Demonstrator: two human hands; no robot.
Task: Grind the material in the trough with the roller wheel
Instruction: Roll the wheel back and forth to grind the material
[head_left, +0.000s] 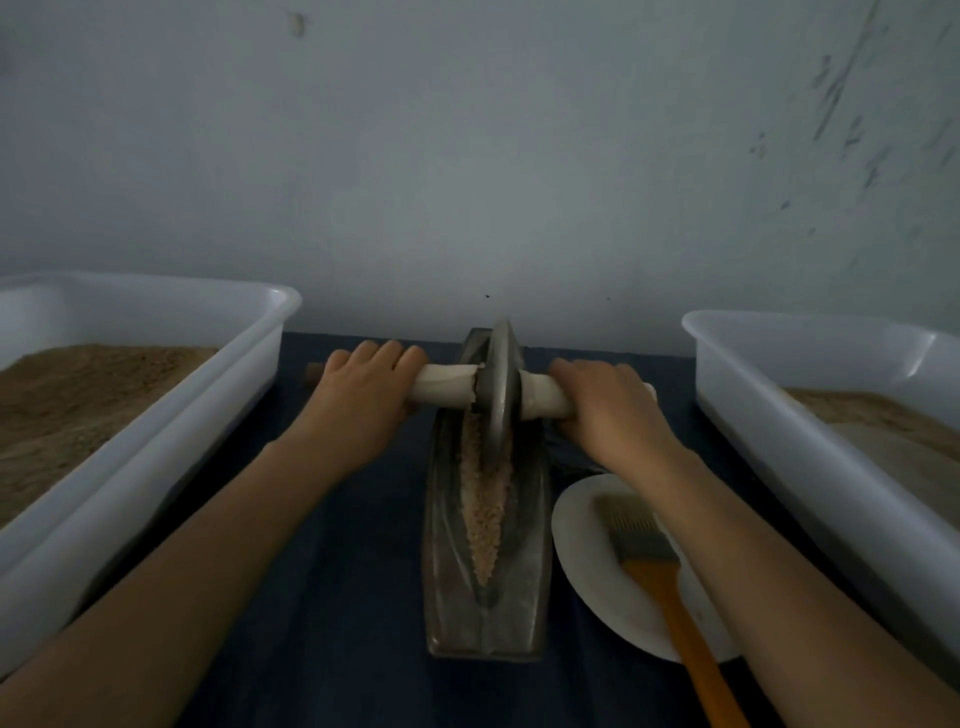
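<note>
Roller wheel (500, 387) upright at the far end of the trough (485, 587), above the coarse material (485, 512). Left hand (358, 397) and right hand (605, 408) fingers grasp the axle handle (447, 387) on either side.

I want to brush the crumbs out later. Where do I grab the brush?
Grab the brush by its orange handle, coming from the near right side. The handle sticks out over the plate's near rim toward you, while the bristles lie on the plate. The right hand is closest, but it now holds the wheel's bar.
</note>
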